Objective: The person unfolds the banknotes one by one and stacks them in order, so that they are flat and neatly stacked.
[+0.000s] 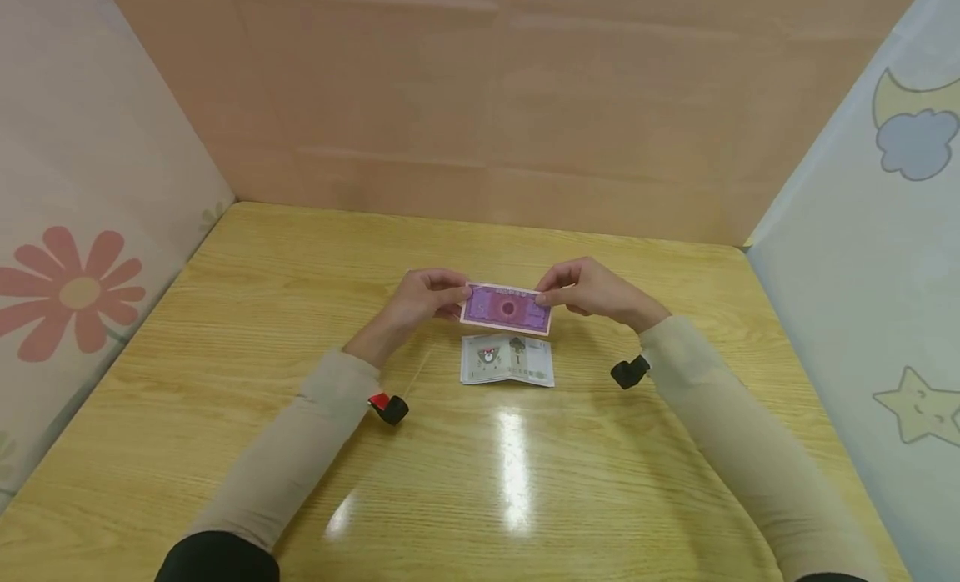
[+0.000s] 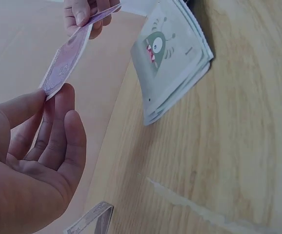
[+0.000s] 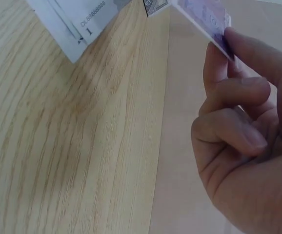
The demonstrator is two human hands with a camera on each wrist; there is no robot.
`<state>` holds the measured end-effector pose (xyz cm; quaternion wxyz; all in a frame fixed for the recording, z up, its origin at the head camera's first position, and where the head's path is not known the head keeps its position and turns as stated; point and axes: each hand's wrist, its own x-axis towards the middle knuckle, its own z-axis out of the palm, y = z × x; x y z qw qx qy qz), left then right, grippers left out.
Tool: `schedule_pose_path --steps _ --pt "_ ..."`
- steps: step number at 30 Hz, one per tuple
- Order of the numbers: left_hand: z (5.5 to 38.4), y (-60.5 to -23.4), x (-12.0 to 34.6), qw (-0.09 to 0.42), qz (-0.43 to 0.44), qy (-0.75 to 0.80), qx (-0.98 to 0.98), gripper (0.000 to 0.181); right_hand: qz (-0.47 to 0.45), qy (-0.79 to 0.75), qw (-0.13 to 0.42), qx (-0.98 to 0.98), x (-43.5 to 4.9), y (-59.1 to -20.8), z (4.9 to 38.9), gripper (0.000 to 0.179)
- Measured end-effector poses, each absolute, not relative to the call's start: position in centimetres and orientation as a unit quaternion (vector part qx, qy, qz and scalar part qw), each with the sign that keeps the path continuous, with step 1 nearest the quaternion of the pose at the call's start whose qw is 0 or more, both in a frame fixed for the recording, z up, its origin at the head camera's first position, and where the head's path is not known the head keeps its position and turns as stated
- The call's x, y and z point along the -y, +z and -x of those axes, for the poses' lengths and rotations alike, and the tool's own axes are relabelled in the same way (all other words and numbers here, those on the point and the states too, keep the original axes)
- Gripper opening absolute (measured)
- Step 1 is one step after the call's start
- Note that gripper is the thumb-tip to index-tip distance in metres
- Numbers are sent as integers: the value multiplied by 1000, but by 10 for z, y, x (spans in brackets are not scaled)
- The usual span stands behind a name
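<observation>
A purple banknote (image 1: pixel 507 308) is held up by its two ends between both hands, above the tabletop. My left hand (image 1: pixel 427 298) pinches its left end between thumb and fingertips; in the left wrist view the other fingers of the left hand (image 2: pixel 43 151) are loosely bent. At the other end, my right hand (image 1: pixel 592 290) pinches the note with thumb and index finger, the remaining fingers of the right hand (image 3: pixel 238 122) curled below. Just in front lies a small stack of pale notes (image 1: pixel 495 361), creased in the middle, with a cartoon monster printed on top.
Another folded note (image 2: pixel 94 219) stands on the wooden table (image 1: pixel 360 465), beneath the left hand in the left wrist view. A pinkish back wall (image 1: pixel 487 107) and patterned side panels (image 1: pixel 847 273) border the table. Small black cameras (image 1: pixel 630 372) hang at both wrists.
</observation>
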<state>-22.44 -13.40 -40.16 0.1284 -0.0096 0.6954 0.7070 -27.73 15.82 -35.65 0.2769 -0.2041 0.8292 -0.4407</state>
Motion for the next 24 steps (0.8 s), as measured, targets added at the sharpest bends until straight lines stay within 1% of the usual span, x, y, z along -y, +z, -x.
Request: schedule_pose_path --steps 6,9,15,18,21,24 --pt "217 -403 135 153 7 687 -711 19 196 -432 279 -835 -163 -357 272 19" --pt "212 -405 136 165 -5 660 -733 18 201 -424 289 -835 -165 -359 268 19" --pt "200 -411 132 159 -52 610 -774 17 206 -421 309 -827 -169 -368 255 17" --pt "195 -414 128 157 -60 587 -792 16 213 -420 313 -825 -168 -375 249 16" --pt "193 -416 124 153 -59 563 -810 16 220 -415 307 -828 -167 -383 244 14" --pt "192 -417 121 148 -60 542 -825 16 235 -399 283 -840 -165 -388 241 12"
